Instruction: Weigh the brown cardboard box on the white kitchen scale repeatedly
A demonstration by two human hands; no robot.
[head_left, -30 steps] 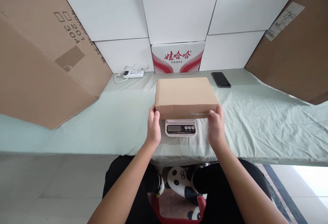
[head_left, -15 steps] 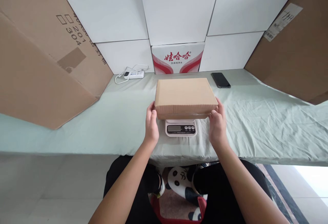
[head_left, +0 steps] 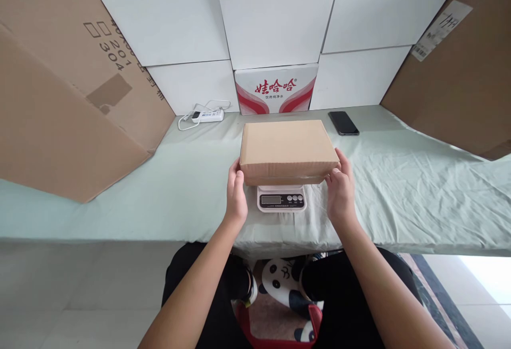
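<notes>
A brown cardboard box lies flat over a white kitchen scale, hiding the scale's platform. Only the front of the scale, with its small display and several round buttons, shows below the box. My left hand grips the box's left side near the front corner, thumb toward me. On the opposite side, my right hand holds the front right corner, its fingers along the side and partly hidden. Whether the box's full weight rests on the scale I cannot tell.
Behind the box stands a white and red carton. A black phone lies to the right, a white power bank with a cable to the left. Large cardboard panels flank the cloth-covered table.
Almost nothing has moved: both hands stay on the box, and the right hand's fingers shift slightly at its corner. The whole view drifts by a few pixels.
</notes>
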